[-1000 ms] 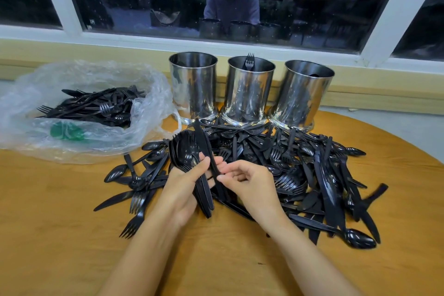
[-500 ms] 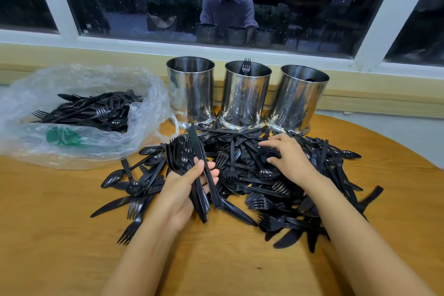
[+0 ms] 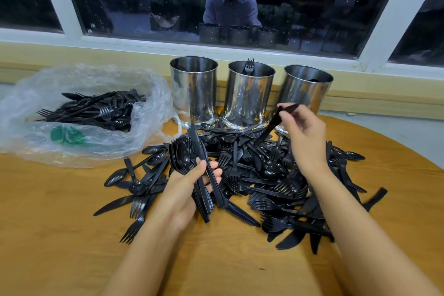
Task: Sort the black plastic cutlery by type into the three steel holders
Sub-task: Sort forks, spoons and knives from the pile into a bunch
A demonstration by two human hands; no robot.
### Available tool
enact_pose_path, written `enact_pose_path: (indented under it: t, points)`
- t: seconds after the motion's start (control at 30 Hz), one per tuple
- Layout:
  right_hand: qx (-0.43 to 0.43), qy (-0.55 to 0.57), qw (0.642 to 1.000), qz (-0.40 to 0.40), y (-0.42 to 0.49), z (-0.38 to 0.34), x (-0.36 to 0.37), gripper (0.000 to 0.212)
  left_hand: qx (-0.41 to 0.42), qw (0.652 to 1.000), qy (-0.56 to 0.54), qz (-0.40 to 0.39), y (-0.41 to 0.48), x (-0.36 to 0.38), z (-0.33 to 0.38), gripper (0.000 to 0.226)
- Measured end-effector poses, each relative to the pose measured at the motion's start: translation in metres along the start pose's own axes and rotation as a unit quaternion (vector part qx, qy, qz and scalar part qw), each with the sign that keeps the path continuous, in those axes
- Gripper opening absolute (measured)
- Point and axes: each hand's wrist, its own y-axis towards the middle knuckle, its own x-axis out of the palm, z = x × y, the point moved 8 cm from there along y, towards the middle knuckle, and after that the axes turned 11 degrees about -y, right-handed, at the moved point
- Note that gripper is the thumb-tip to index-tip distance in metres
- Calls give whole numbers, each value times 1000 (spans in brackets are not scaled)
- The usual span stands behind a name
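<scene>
Now, with your right hand pinching a likely knife above the pile by the table's far edge and your left hand gripping bundled spoons, confirm its type before lowering it upright into its match among the steel holders.

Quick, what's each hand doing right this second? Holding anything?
Left hand: grips a bundle of cutlery, spoons and a knife among them.
Right hand: pinches a single black piece, held above the pile; type unclear.
</scene>
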Motion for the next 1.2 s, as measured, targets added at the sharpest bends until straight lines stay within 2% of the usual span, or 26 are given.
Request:
enact_pose_path:
  t: [0.07, 0.2, 0.33, 0.4, 0.63, 0.77, 0.83, 0.97, 1.07, 1.2]
  points:
    - [82, 92, 992, -18, -1, -2, 0, 14, 1, 1000, 0, -13, -1, 3, 0, 18]
    - [187, 228, 941, -165, -18, -10, 28, 15, -14, 998, 18, -54, -5, 12, -2, 21]
    - [196, 212, 909, -302, -38, -18, 62, 11, -49, 993, 70, -77, -7, 15, -10, 20]
    - [194, 183, 904, -333, -47, -17, 77, 10, -59, 990, 94, -88, -8, 16, -13, 24]
    - [155, 61, 952, -258, -40, -10, 88, 14, -34, 986, 121, -106, -9, 18, -12, 25]
    - [131, 45, 959, -246, -40, -14, 92, 13, -18, 988, 127, -83, -6, 14, -10, 16]
    - [131, 50, 961, -239, -36, -13, 85, 14, -6, 990, 120, -69, -4, 11, -5, 20]
    - [133, -29, 979, -151, -8, 14, 46, 13, 6, 998, 62, -19, 0, 2, 2, 19]
    - [112, -170, 968, -144, 5, 39, 31, 12, 17, 1000, 19, 11, 2, -5, 7, 17]
    - [99, -263, 933, -224, -3, 61, 52, 11, 15, 1000, 17, 18, 2, -6, 7, 20]
